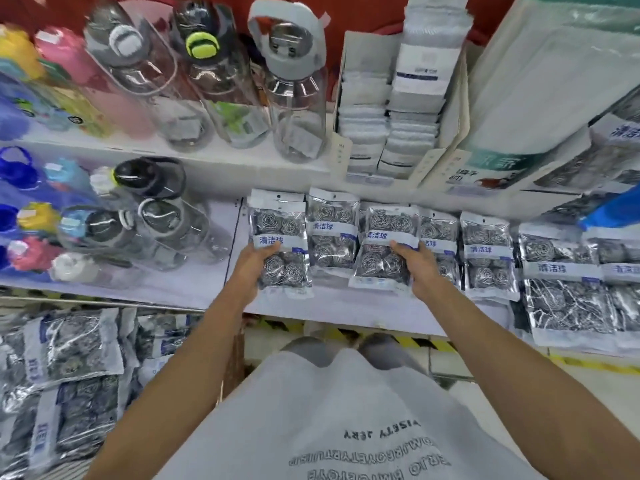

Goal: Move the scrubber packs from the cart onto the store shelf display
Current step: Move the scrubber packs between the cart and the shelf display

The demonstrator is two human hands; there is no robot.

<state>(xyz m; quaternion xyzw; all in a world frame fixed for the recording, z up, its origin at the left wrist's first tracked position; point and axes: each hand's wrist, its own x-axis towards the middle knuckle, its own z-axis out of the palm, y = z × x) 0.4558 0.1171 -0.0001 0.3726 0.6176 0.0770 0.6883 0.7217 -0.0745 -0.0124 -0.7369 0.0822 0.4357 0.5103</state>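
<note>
**A:** In the head view, what were the hands doing?

**B:** The left hand [250,268] gripped a scrubber pack [282,244] at middle centre of the frame, thumb across its front and fingers curled behind. The right hand [417,268] gripped a second pack [384,247] just beside it, thumb on the white label band. Both packs were at the lower shelf [214,285], low over its pale board.

**A:** What were the packs like?

**B:** Flat, glossy clear pouches, rectangular, with a white header, a white band with blue characters, and coiled steel-wool balls showing through, metallic and wiry.

**A:** How many stood on the shelf?

**B:** Between the two held ones, one standing pack [333,230]; to the right two more small packs, the far one [486,251] plainest. Two larger packs [561,289] lay at middle right.

**A:** And the cart?

**B:** At lower left, the cart packs [69,344] lay heaped, crinkled and shiny; I could not count them.

**A:** Anything else?

**B:** On the upper shelf, three clear plastic bottles [294,98] with grey or black lids, and a cardboard box [446,133] of folded white cloths at upper right.
</note>
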